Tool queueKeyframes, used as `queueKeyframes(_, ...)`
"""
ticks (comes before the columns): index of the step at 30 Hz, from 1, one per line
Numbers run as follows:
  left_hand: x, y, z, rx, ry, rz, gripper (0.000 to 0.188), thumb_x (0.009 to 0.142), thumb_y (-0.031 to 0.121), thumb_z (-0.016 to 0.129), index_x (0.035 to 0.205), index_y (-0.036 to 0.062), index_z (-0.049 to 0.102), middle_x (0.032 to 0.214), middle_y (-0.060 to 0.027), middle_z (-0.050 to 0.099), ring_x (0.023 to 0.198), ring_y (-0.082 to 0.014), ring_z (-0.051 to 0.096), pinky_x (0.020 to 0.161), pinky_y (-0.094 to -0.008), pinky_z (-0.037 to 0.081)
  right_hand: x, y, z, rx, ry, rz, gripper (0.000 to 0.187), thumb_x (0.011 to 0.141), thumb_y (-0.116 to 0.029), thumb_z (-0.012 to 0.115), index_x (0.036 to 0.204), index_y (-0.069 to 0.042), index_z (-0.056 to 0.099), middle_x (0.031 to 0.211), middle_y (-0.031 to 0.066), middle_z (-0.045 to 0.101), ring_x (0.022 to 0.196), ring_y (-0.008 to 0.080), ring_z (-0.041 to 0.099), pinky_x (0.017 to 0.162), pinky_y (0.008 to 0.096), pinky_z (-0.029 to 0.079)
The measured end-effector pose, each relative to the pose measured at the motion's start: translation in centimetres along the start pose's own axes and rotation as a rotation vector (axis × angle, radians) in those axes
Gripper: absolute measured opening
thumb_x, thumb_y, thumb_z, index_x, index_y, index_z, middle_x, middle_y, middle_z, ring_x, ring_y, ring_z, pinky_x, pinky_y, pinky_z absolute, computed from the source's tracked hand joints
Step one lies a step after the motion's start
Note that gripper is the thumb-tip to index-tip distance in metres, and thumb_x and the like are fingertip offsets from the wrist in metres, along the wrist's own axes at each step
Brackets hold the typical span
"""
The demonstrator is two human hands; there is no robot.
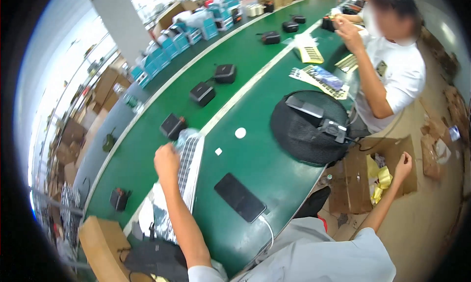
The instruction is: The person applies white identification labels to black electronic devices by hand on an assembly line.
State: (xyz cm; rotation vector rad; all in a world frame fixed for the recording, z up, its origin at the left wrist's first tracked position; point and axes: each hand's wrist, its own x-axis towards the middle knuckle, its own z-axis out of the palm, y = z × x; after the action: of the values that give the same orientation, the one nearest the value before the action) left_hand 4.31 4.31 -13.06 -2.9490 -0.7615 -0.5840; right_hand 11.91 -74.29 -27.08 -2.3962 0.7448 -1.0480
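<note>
Head view: green work surface (274, 174) curves away from the person, divided lengthwise by a pale strip (245, 91). Nearest, a dark phone (239, 197) lies flat, white cable (268, 229) attached. Left hand (168, 160) is at the patterned sheets (191, 169), near a black boxy device (173, 127) on the surface. Right hand (403, 167) is off the surface, by an open carton (349, 184) containing yellow strips (382, 181). Farther on: a rounded black mesh item (299, 134), a co-worker (400, 76) at right, blue-and-white boxes (169, 46) along the far side, and a grey pillar (120, 22).

Limits of view: left fingers are curled, undersides hidden; whether they clamp the sheets cannot be told. Right fingertips appear bunched; whether anything sits between them cannot be told. Left-side shelving bends into the dark lens rim and is partly cut off; distant goods are blurred.
</note>
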Motion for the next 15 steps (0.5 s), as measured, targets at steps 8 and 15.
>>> queueKeyframes(8, -1.5, 0.0, 0.9, -1.433, -0.816, -0.336, 0.034, 0.103, 0.026, 0.039, 0.111, -0.0008, 0.057, 0.082, -0.0176, 0.066, 0.054, -0.0205, 0.065, 0.049, -0.0287, 0.053, -5.3, -22.0, 0.0, 0.902, -0.373, 0.004, 0.014, 0.097, -0.01, 0.053, 0.101, -0.001, 0.063, 0.092, 0.0025, 0.062, 0.074, 0.0086, 0.057, 0.064, 0.0214, 0.045)
queueKeyframes(15, -2.3, 1.6, 4.7, -0.42, 0.023, 0.086, 0.032, 0.074, -0.003, 0.057, 0.103, 0.0067, 0.067, 0.1, -0.016, 0.066, 0.096, -0.0354, 0.062, 0.085, -0.0406, 0.049, -13.1, -39.2, -4.8, 1.108, -0.774, -0.769, 0.007, 0.082, -0.001, 0.061, 0.087, -0.002, 0.066, 0.09, 0.0113, 0.065, 0.077, 0.0206, 0.063, 0.068, 0.0303, 0.051)
